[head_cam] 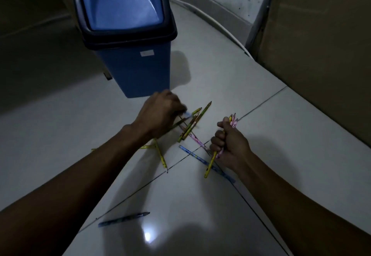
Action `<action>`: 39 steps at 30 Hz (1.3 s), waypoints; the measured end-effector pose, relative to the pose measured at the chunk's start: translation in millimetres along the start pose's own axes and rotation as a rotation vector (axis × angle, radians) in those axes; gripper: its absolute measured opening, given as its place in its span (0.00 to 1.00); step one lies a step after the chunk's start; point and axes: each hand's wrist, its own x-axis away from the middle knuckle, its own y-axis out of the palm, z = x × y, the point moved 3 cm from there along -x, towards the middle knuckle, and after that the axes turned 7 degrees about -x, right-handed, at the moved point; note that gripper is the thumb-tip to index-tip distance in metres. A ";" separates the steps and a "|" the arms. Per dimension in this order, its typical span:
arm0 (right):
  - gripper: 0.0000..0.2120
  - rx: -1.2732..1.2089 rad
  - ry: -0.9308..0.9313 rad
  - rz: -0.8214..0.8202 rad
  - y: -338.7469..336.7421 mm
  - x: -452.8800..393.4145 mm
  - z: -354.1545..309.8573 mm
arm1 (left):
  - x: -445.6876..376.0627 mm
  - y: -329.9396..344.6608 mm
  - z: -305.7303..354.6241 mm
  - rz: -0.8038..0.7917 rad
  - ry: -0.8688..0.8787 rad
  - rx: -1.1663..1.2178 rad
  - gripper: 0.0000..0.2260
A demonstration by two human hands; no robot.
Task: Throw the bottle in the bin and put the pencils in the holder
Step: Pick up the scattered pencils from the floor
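Several pencils (pixel 192 124) lie scattered on the pale tiled floor (pixel 281 127), yellow, pink and blue. My right hand (pixel 228 145) is shut on a bunch of pencils (pixel 232 120), held upright with tips pointing up. My left hand (pixel 160 113) reaches into the pile and its fingers close on a blue pencil (pixel 187 113), blurred by motion. A blue bin (pixel 128 34) with a dark swing lid stands just beyond my left hand. Another blue pencil (pixel 123 219) lies apart, near me. No bottle and no holder are in view.
A brown panel, perhaps a door or cupboard (pixel 321 54), rises at the right. A white cable (pixel 220 26) runs along the grey wall behind the bin. Dark floor lies to the left.
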 end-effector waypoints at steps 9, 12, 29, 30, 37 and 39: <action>0.15 0.238 -0.142 -0.178 40.1 13.1 -5.1 | -27.4 -0.6 26.7 -0.064 -0.656 0.936 0.10; 0.16 0.182 -0.020 -0.177 35.2 11.4 -0.1 | -20.3 18.9 32.9 -0.102 -0.721 0.975 0.11; 0.17 0.062 0.026 0.064 -14.1 7.3 -21.3 | -24.5 61.3 2.3 -0.184 -0.754 0.403 0.06; 0.17 0.050 0.033 0.059 -14.7 7.2 -22.1 | -25.8 65.2 0.3 -0.239 -0.741 0.356 0.07; 0.15 0.003 0.041 0.053 -24.3 2.1 -30.6 | -32.6 78.6 -2.1 -0.436 -0.648 0.217 0.09; 0.15 0.030 0.031 0.069 -29.4 -0.4 -32.8 | -35.1 79.5 -4.2 -0.442 -0.653 0.200 0.11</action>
